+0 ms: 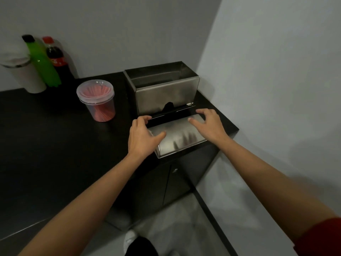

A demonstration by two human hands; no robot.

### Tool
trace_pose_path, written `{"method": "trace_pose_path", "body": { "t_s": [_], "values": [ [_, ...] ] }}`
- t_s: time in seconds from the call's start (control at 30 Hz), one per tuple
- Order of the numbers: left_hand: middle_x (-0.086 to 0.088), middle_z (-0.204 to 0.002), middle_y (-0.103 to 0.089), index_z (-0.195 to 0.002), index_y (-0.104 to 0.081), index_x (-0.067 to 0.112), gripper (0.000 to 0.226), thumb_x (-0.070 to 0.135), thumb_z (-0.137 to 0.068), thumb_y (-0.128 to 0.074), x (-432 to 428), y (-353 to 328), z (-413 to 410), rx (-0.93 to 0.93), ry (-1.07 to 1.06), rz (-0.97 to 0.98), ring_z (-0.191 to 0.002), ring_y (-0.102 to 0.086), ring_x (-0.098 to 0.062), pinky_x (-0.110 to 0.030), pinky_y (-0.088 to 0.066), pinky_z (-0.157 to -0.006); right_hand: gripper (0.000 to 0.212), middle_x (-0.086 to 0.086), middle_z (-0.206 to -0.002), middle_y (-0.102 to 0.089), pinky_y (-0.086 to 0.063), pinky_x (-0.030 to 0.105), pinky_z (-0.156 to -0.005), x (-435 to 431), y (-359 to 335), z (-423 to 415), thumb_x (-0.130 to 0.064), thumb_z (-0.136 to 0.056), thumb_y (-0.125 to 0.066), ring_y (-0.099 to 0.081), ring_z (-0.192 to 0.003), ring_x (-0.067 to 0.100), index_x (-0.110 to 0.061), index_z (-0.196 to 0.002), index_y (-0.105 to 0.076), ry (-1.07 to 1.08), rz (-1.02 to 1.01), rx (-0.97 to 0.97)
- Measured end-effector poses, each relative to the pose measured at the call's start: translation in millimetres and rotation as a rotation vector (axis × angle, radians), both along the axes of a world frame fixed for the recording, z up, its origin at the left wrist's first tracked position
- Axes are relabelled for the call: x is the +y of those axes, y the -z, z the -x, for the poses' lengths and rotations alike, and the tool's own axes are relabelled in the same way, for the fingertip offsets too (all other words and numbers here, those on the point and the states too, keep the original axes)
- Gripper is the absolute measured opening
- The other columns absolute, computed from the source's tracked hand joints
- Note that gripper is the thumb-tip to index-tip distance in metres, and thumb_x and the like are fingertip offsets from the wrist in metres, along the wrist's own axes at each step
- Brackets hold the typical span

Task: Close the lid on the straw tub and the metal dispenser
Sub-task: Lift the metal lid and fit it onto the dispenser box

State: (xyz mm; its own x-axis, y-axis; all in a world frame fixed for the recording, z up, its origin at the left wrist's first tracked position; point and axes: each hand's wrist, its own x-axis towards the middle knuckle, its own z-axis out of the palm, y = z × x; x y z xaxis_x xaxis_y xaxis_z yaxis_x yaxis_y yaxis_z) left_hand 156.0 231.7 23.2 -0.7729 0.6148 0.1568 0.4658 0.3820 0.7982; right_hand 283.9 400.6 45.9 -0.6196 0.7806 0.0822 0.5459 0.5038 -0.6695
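Metal dispenser (166,93) open, lid (180,139) folded down at its front; left hand (143,135) grips lid, right hand (210,124) rests on it; straw tub (100,106) stands to its left.

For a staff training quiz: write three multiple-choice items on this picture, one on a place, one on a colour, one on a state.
1. Where does the straw tub stand? A. Left of the metal dispenser. B. On top of it. C. On the floor.
2. What colour are the straws? A. Blue. B. Reddish pink. C. Yellow.
3. How is the dispenser lid? A. Shut on top. B. Swung down in front. C. Missing.
Answers: 1 A, the tub sits on the counter to the dispenser's left. 2 B, pink shows through the clear tub. 3 B, the box top gapes, and the left hand and right hand are on the lowered lid.
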Motion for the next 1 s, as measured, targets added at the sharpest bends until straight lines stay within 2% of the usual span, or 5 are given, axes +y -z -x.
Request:
{"method": "trace_pose_path", "body": {
  "t_s": [0.23,0.43,0.57,0.8,1.0],
  "values": [
    [-0.013,-0.145,-0.032,-0.143,-0.028,0.015,0.084,0.037,-0.077,-0.073,8.7,11.5,-1.2,-0.225,-0.019,0.227,-0.133,-0.035,-0.031,-0.045,-0.036,-0.108,0.072,0.016,-0.144,-0.036,-0.035,0.05,-0.105,27.0,11.0,-2.2,-0.048,-0.082,-0.058,-0.038,-0.13,0.034,-0.013,-0.14,-0.034,-0.02,0.168,-0.237],
    [-0.013,-0.14,-0.041,-0.144,-0.026,0.012,0.076,0.028,-0.082,-0.068,13.5,17.7,0.5,-0.471,-0.053,0.215,-0.12,-0.049,-0.028,-0.039,-0.046,-0.098,0.074,0.018,-0.144,-0.035,-0.033,0.042,-0.106,44.6,23.2,2.4,-0.045,-0.085,-0.054,-0.037,-0.13,0.034,-0.005,-0.141,-0.027,0.042,0.312,-0.272],
    [-0.009,-0.129,-0.055,-0.14,-0.034,0.009,0.066,0.024,-0.085,-0.065,15.7,19.6,1.4,-0.598,-0.085,0.14,-0.109,-0.057,-0.022,-0.031,-0.047,-0.086,0.076,0.018,-0.145,-0.034,-0.032,0.041,-0.107,52.1,32.7,3.0,-0.044,-0.085,-0.056,-0.036,-0.131,0.034,-0.002,-0.141,-0.026,0.06,0.37,-0.266],
    [-0.018,-0.113,-0.065,-0.113,-0.061,0.004,0.032,0.022,-0.087,-0.059,21.1,20.4,6.7,-0.796,-0.129,0.068,-0.104,-0.062,-0.027,-0.039,-0.049,-0.096,0.073,0.017,-0.144,-0.037,-0.03,0.045,-0.109,64.8,42.3,5.1,-0.046,-0.084,-0.055,-0.034,-0.132,0.035,-0.006,-0.139,-0.03,0.156,0.418,-0.214],
    [-0.016,-0.105,-0.067,-0.099,-0.066,0.006,0.022,0.022,-0.087,-0.057,21.4,26.8,9.0,-0.72,-0.161,0.095,-0.098,-0.063,-0.024,-0.04,-0.051,-0.093,0.076,0.021,-0.142,-0.041,-0.028,0.046,-0.109,72.5,43.4,14.5,-0.058,-0.087,-0.038,-0.036,-0.13,0.036,0.001,-0.136,-0.037,0.237,0.433,-0.239]
  ]
}}
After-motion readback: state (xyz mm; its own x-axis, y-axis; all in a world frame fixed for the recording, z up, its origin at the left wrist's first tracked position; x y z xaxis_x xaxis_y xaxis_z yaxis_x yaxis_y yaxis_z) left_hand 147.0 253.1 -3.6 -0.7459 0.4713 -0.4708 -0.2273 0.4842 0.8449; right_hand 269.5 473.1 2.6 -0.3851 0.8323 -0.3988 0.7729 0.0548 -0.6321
